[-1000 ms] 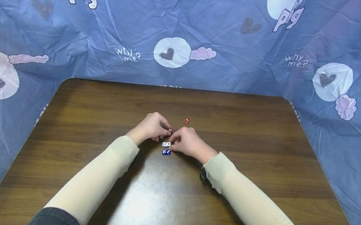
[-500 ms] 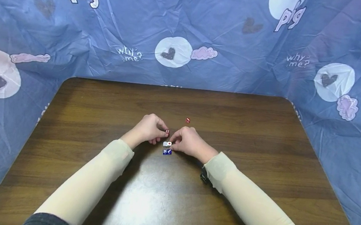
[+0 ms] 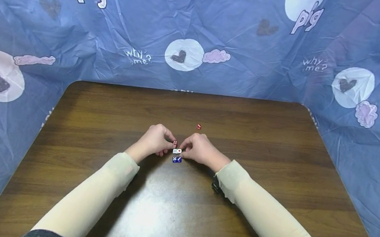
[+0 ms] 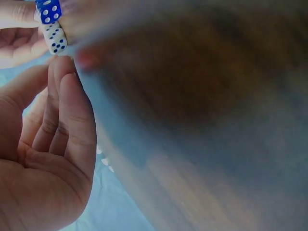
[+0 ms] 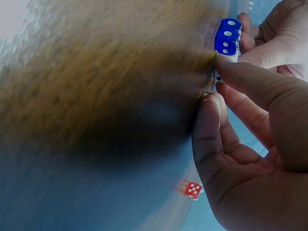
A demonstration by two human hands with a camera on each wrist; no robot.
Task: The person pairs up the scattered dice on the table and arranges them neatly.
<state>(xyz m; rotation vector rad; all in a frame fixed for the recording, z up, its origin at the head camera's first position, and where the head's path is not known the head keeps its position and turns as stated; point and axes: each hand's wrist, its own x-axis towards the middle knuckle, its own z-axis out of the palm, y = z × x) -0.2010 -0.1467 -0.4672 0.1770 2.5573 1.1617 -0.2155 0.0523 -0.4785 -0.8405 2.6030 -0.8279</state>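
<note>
Near the table's middle, my left hand (image 3: pixel 154 140) pinches a red die (image 3: pixel 174 143) between thumb and finger, just behind a pair of white dice (image 3: pixel 177 151). My right hand (image 3: pixel 202 151) has its thumb and a finger at the right-hand white die, pinching it. Two blue dice (image 3: pixel 176 159) sit side by side in front of the white pair. The right wrist view shows the blue dice (image 5: pixel 227 36) close to my thumb, with the white ones mostly covered. In the left wrist view white dice (image 4: pixel 55 38) show beyond the fingertips, while the held red die is hidden.
Another red die (image 3: pixel 198 127) lies alone on the brown wooden table (image 3: pixel 263 127), behind my right hand. A blue printed cloth (image 3: pixel 248 35) hangs behind the table and along its sides.
My left hand has brought the red die toward me and slightly left, closer to the white dice. My right hand has stayed at the white dice. The head view has shifted slightly.
</note>
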